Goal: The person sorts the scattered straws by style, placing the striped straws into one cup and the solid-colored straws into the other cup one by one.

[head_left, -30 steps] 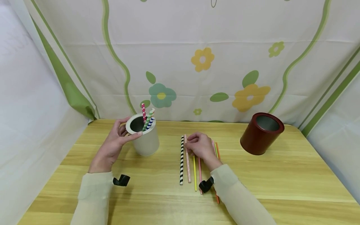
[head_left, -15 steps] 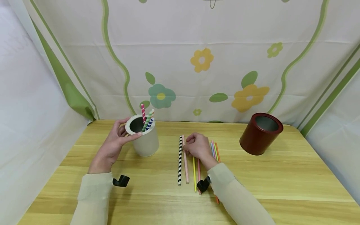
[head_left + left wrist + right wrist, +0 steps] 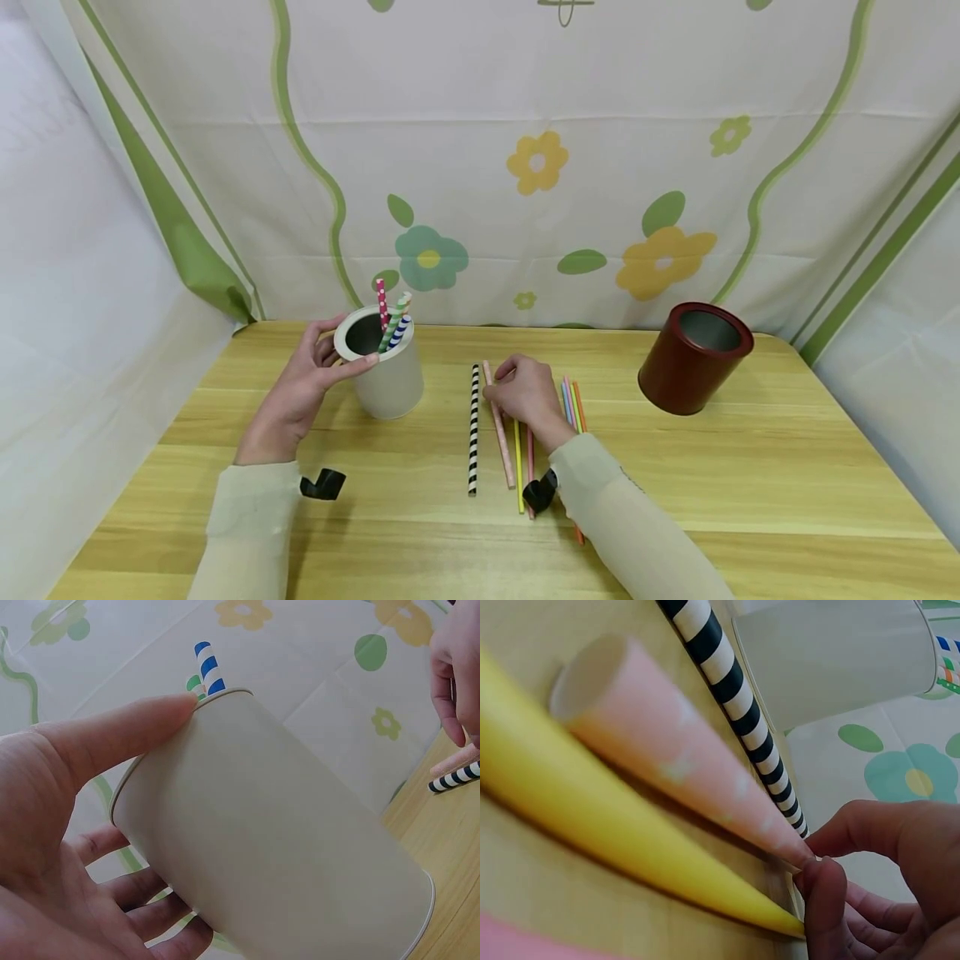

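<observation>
My left hand grips the off-white can at its rim, thumb on the near side and fingers on the far side in the left wrist view. In the can stand several patterned paper straws: a pink dotted one, a green striped one and a blue striped one. My right hand pinches a pale pink paper straw near its far end, between thumb and index finger. Left of it lies a black-and-white striped straw; right of it, a yellow straw.
Under and beside the right forearm lie more straws, among them a deeper pink one and an orange one. A dark red can stands at the back right of the wooden table. A flowered curtain hangs behind.
The black-and-white straw has shifted a little left. The pale pink straw's far end has swung left, its near end right, with my right hand. My left hand stays on the can.
</observation>
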`<state>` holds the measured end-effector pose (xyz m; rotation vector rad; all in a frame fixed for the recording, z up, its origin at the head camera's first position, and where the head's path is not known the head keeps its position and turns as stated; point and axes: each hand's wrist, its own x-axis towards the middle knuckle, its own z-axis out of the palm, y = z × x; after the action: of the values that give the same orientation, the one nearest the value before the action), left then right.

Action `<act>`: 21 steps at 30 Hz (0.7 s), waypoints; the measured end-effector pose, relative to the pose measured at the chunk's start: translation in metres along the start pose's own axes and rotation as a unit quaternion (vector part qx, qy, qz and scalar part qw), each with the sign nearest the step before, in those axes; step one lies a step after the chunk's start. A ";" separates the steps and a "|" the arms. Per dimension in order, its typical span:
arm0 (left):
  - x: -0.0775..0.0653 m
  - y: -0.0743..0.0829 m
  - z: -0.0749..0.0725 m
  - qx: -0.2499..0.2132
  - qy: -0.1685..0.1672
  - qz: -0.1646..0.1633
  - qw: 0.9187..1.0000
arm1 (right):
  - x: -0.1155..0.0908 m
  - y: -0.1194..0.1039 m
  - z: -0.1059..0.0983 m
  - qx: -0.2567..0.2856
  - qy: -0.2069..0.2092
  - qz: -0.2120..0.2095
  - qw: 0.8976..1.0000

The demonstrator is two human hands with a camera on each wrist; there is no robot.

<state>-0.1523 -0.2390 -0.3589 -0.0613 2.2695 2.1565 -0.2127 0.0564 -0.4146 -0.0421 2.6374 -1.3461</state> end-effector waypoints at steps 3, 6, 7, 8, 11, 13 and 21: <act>0.000 0.001 0.000 -0.001 0.001 0.000 1.000 | 0.000 -0.001 -0.001 0.011 -0.001 0.006 1.000; 0.000 0.000 0.000 -0.002 0.002 0.000 1.000 | 0.000 0.000 -0.003 0.028 -0.005 0.015 0.999; 0.000 0.000 0.000 -0.003 0.001 0.001 1.000 | 0.000 0.000 -0.003 0.035 -0.007 0.017 0.999; 0.000 -0.001 0.000 -0.003 0.001 0.001 1.000 | 0.000 0.001 -0.004 0.043 -0.009 0.019 0.999; 0.001 -0.002 0.000 -0.003 -0.001 0.001 1.000 | 0.000 0.001 -0.005 0.059 -0.013 0.022 0.998; 0.001 -0.002 -0.001 -0.002 -0.001 0.001 1.000 | 0.000 0.001 -0.007 0.075 -0.019 0.022 0.997; 0.000 -0.001 -0.001 -0.001 0.000 -0.003 1.000 | -0.001 -0.001 -0.014 0.149 -0.027 0.027 0.988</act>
<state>-0.1525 -0.2399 -0.3601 -0.0679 2.2639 2.1573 -0.2145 0.0671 -0.4059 0.0322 2.3481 -1.6780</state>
